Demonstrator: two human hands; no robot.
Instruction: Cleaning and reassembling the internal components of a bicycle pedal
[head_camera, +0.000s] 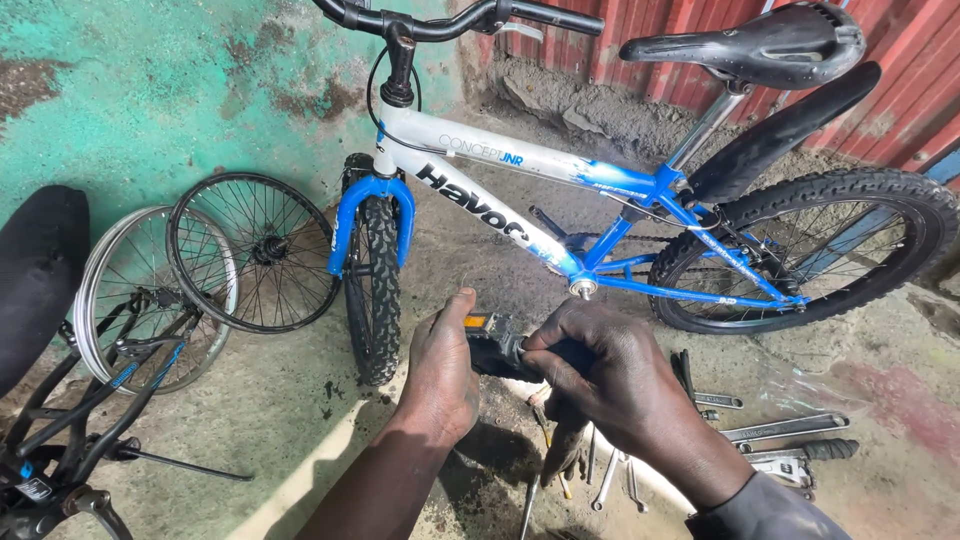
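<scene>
Both hands meet low in the middle of the head view. My left hand (440, 368) wraps the left end of a black bicycle pedal (497, 345) that carries an orange reflector. Gripping the pedal's right end, my right hand (600, 375) has its fingers curled around it. A blue and white bicycle (520, 160) with a black saddle (760, 45) stands just beyond, its bare crank axle (582, 288) a little above my right hand.
Two loose spoked wheels (250, 250) lean on the green wall at left. A dark bicycle frame (60, 420) and saddle fill the lower left corner. Several spanners and an adjustable wrench (790, 445) lie on the concrete floor under my right arm. A red corrugated wall stands behind.
</scene>
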